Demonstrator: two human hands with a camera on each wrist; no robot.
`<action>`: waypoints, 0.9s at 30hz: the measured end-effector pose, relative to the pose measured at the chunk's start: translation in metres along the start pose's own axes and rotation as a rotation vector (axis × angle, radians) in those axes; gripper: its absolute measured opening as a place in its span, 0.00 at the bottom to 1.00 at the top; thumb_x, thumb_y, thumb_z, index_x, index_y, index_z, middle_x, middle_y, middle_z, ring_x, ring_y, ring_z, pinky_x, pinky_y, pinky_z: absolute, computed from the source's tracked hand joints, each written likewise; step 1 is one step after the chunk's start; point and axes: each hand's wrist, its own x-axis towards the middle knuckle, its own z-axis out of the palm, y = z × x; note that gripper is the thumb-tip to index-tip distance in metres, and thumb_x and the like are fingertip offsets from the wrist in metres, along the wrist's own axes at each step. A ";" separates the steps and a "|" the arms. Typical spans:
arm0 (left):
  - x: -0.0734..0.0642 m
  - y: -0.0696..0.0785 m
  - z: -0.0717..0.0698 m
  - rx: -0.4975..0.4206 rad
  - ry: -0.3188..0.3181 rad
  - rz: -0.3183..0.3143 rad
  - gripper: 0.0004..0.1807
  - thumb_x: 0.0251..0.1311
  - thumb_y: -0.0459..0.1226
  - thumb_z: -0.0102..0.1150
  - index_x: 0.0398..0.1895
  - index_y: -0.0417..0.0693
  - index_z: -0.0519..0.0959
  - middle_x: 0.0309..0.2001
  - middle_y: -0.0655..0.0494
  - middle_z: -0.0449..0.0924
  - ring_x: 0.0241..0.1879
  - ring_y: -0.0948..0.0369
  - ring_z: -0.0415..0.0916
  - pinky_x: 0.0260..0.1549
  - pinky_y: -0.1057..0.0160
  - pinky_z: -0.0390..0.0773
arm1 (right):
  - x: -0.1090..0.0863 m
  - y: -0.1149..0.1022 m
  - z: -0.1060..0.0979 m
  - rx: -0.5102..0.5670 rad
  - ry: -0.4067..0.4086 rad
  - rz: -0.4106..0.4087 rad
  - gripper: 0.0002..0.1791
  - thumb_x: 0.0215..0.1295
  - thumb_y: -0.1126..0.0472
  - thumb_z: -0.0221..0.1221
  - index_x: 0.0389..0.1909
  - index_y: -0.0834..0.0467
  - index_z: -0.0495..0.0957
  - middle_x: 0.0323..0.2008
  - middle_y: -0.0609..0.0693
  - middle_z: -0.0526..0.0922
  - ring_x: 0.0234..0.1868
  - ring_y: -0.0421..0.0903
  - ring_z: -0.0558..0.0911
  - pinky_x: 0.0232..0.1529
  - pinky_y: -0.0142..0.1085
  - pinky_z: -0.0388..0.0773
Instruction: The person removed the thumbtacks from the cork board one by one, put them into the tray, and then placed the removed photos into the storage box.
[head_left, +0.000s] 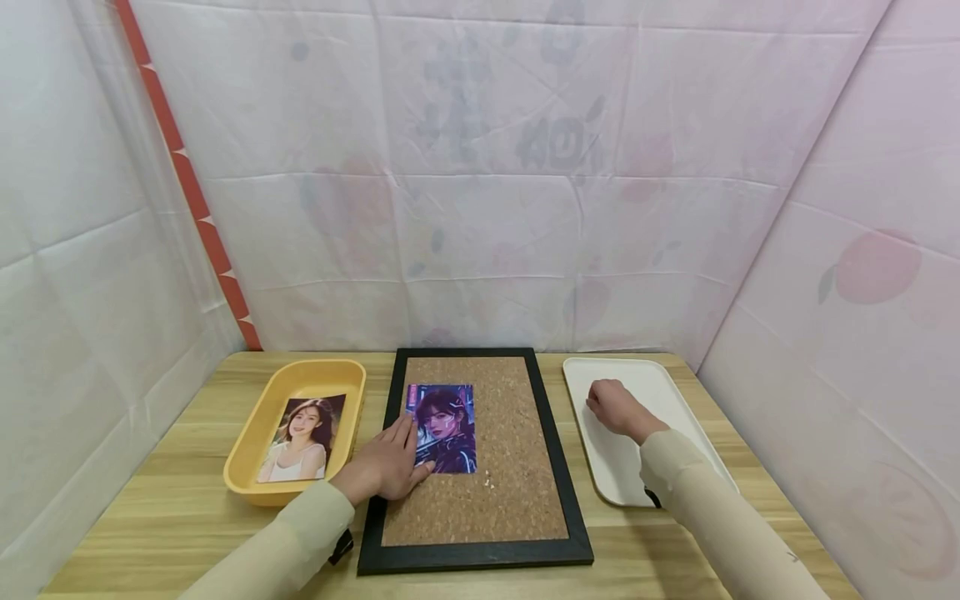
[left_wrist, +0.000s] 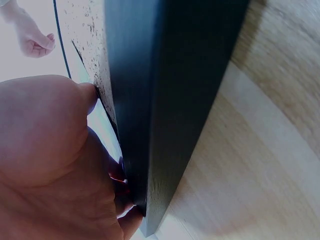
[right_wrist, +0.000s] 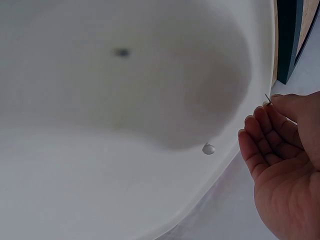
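My left hand (head_left: 388, 462) rests at the left edge of a purple picture card (head_left: 450, 429) lying on a black-framed corkboard (head_left: 517, 500). Its fingers are extended and the fingertips press on the card; in the left wrist view the palm stands beside the black frame (left_wrist: 150, 100). Over the white tray (head_left: 615, 467), my right hand (head_left: 617, 407) pinches a thumbtack (right_wrist: 268, 99) between thumb and index finger, its thin metal point sticking out. Another round silvery thumbtack (right_wrist: 208, 149) lies in the tray near its rim.
A yellow basin (head_left: 238, 467) stands left of the corkboard, with a portrait photo (head_left: 300, 442) in it. All stand on a wooden table (head_left: 172, 500). Pale printed cloth (head_left: 480, 225) hangs behind and at both sides.
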 end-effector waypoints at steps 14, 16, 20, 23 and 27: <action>0.001 0.000 0.001 -0.007 0.002 -0.005 0.41 0.78 0.55 0.44 0.78 0.30 0.56 0.80 0.35 0.48 0.80 0.43 0.44 0.76 0.45 0.54 | -0.004 0.003 0.000 -0.016 -0.004 0.014 0.06 0.67 0.73 0.58 0.30 0.68 0.80 0.24 0.53 0.78 0.26 0.47 0.74 0.29 0.39 0.75; 0.001 0.001 0.001 -0.007 0.000 -0.005 0.41 0.78 0.55 0.44 0.77 0.30 0.56 0.80 0.35 0.48 0.80 0.43 0.44 0.76 0.45 0.54 | -0.005 0.003 0.000 -0.017 -0.004 0.011 0.06 0.67 0.73 0.58 0.30 0.68 0.80 0.24 0.52 0.78 0.26 0.47 0.74 0.29 0.39 0.74; 0.000 0.000 0.000 -0.004 0.000 -0.005 0.41 0.78 0.55 0.45 0.77 0.29 0.57 0.80 0.35 0.49 0.80 0.42 0.45 0.75 0.45 0.55 | -0.006 0.005 0.002 -0.021 0.000 0.000 0.07 0.66 0.73 0.58 0.29 0.67 0.80 0.23 0.52 0.77 0.25 0.46 0.73 0.28 0.39 0.74; -0.001 0.000 0.000 -0.005 -0.001 -0.005 0.41 0.78 0.55 0.45 0.77 0.29 0.56 0.80 0.35 0.49 0.80 0.42 0.45 0.75 0.44 0.55 | -0.007 0.007 0.003 -0.025 0.007 -0.003 0.07 0.66 0.73 0.58 0.27 0.66 0.80 0.23 0.51 0.77 0.25 0.46 0.73 0.28 0.39 0.73; 0.001 0.000 0.001 -0.006 0.003 -0.004 0.41 0.78 0.55 0.45 0.77 0.29 0.56 0.80 0.35 0.48 0.80 0.42 0.45 0.75 0.44 0.54 | -0.009 0.009 0.003 -0.026 0.008 0.000 0.08 0.65 0.74 0.58 0.27 0.66 0.80 0.23 0.51 0.77 0.25 0.46 0.73 0.28 0.39 0.73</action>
